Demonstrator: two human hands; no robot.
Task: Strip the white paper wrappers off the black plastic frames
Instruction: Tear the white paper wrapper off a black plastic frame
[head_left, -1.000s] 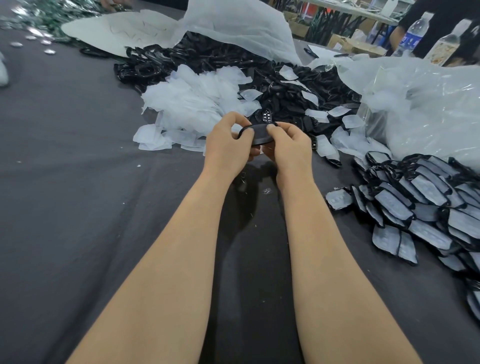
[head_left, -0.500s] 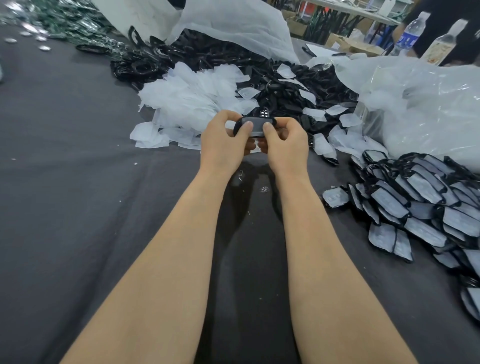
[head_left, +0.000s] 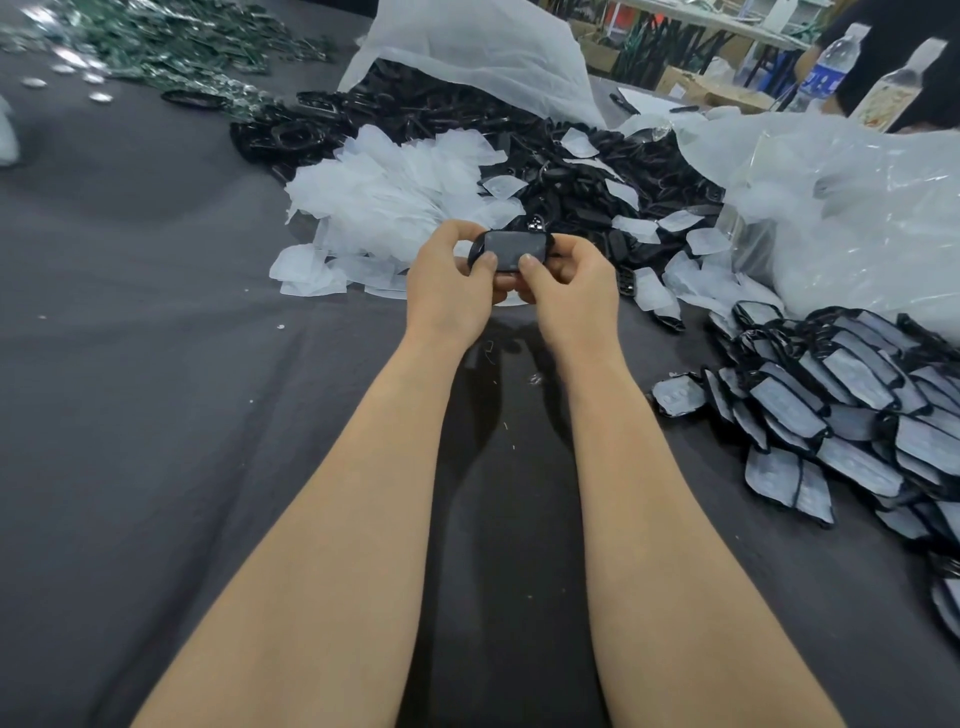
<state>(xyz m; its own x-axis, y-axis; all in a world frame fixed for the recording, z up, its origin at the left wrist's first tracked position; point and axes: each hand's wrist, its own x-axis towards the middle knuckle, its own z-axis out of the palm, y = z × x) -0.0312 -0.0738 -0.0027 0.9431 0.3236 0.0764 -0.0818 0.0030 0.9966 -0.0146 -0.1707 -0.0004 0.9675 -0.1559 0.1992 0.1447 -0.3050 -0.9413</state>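
I hold one black plastic frame (head_left: 511, 250) with a greyish paper cover on its face, up above the grey table. My left hand (head_left: 451, 283) grips its left end, thumb on the front. My right hand (head_left: 570, 288) grips its right end, thumb pressed on the lower front edge. Behind my hands lies a heap of stripped white paper wrappers (head_left: 395, 200) and a pile of bare black frames (head_left: 561, 176). A stack of wrapped frames (head_left: 852, 400) sits to my right.
The table is covered by a dark grey cloth (head_left: 156, 389). A large clear plastic bag (head_left: 857, 218) lies at the right, a white sheet (head_left: 467, 57) at the back. Two bottles (head_left: 828, 67) and a person stand at the far right. Green and silver parts (head_left: 156, 41) lie far left.
The frame has turned from edge-on to face me flat, and both thumbs have slid onto its front. My hands stay in the same place.
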